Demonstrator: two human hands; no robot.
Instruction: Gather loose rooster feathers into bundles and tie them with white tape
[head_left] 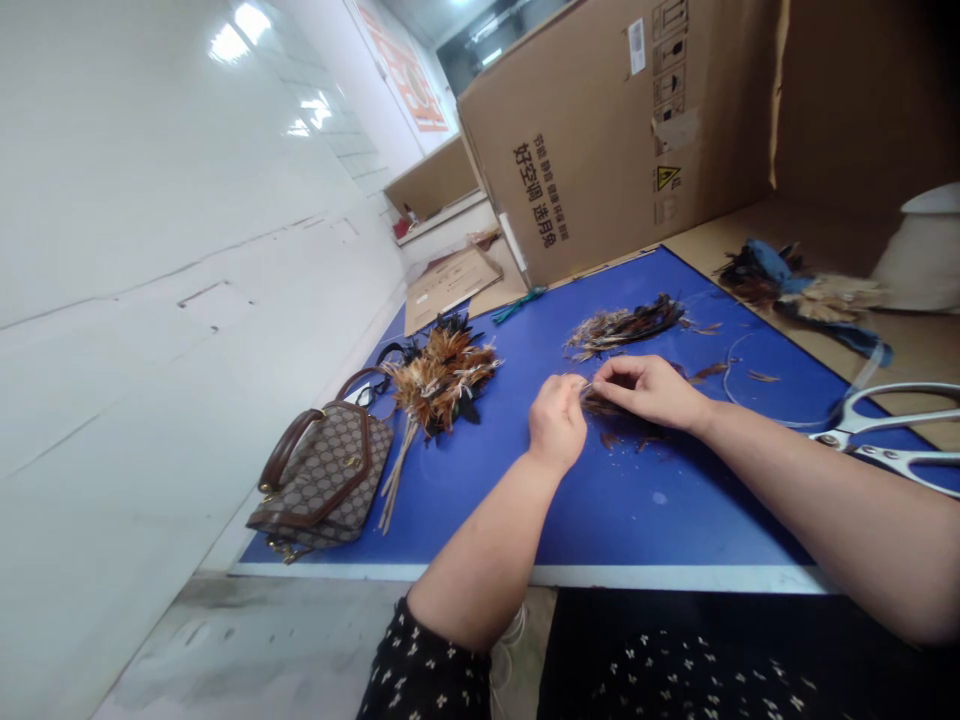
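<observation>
My left hand [558, 424] is closed in a pinch above the blue table, thumb and forefinger towards the right. Its fingertips almost meet those of my right hand [651, 392], which also pinches. A thin pale strand [589, 387] shows between the fingertips; whether it is a feather's quill or a thread is too small to tell. Brown feathers [600, 404] show just below my right fingers, partly hidden by them. Behind the hands lies a pile of brown and dark feathers [626, 328]. Loose bits of feather [609, 440] are scattered nearby.
On the left are a brown patterned handbag [330, 480] and a bundle of feathers on pale sticks [442, 375]. White-handled scissors [847, 425] lie at right, by my right forearm. A large cardboard box [600, 130] stands behind. A blue-and-brown feather bunch [795, 280] lies at far right.
</observation>
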